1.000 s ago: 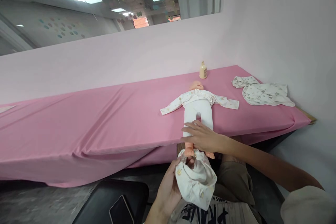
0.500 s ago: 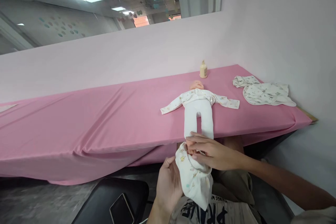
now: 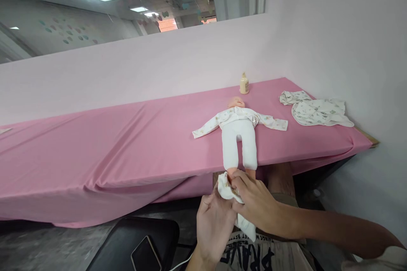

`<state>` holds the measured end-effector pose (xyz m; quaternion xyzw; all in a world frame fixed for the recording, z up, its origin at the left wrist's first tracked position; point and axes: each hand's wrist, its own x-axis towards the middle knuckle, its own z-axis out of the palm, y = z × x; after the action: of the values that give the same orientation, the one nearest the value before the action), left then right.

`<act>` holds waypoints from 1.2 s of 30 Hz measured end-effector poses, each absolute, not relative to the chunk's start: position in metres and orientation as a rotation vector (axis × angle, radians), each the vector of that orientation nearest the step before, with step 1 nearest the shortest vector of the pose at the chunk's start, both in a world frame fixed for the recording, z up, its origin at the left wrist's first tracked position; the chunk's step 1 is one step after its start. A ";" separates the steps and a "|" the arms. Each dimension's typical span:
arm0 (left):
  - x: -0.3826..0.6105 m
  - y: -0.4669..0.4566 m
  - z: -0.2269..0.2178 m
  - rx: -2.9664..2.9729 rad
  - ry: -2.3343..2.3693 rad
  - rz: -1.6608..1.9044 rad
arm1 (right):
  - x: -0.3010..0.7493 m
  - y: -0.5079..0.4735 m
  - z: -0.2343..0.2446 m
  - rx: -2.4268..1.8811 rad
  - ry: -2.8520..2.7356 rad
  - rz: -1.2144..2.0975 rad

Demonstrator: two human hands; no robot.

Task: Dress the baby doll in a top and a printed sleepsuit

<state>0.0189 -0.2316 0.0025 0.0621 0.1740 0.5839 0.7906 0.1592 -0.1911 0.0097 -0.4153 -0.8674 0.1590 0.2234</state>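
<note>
A baby doll (image 3: pixel 239 129) in a patterned white top and white leggings lies face up on the pink-covered table (image 3: pixel 127 144), its feet hanging over the near edge. Below the feet, a small white patterned garment (image 3: pixel 227 189) is bunched between both hands. My left hand (image 3: pixel 213 226) grips it from underneath, fingers curled. My right hand (image 3: pixel 256 201) pinches its upper edge right at the doll's left foot (image 3: pixel 231 172).
A cream bottle (image 3: pixel 244 84) stands by the doll's head near the pink wall. More white baby clothes (image 3: pixel 314 111) lie at the table's right end. A phone (image 3: pixel 146 254) rests on a black seat (image 3: pixel 127 241) at lower left.
My right hand slid from the doll's shins down to its feet. Both hands have gathered the garment tighter and raised it up to the doll's feet.
</note>
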 end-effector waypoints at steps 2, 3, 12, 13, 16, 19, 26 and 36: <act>0.021 -0.232 0.001 0.104 0.425 1.286 | 0.163 -0.184 0.007 -1.160 -2.435 0.338; 0.023 -0.232 0.000 0.098 0.451 1.296 | 0.165 -0.181 0.006 -1.155 -2.450 0.275; 0.028 -0.229 -0.001 0.089 0.494 1.376 | 0.171 -0.186 -0.001 -0.931 -2.353 -0.393; 0.027 -0.228 -0.002 0.089 0.490 1.381 | 0.171 -0.187 -0.002 -0.921 -2.319 -0.448; 0.027 -0.227 -0.004 0.096 0.494 1.376 | 0.170 -0.189 -0.005 -0.891 -2.262 -0.574; 0.027 -0.226 -0.002 0.109 0.519 1.367 | 0.172 -0.186 -0.001 -0.823 -2.296 -0.572; 0.021 -0.228 0.004 0.268 0.654 1.289 | 0.184 -0.154 0.028 -0.831 -2.298 0.564; 0.015 -0.224 0.006 0.425 0.842 1.250 | 0.170 -0.130 0.015 -0.910 -1.990 1.271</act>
<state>0.0152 -0.2241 0.0059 0.1914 0.3794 0.5632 0.7087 0.1700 -0.1301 0.0154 -0.3428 -0.7501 0.4789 0.3008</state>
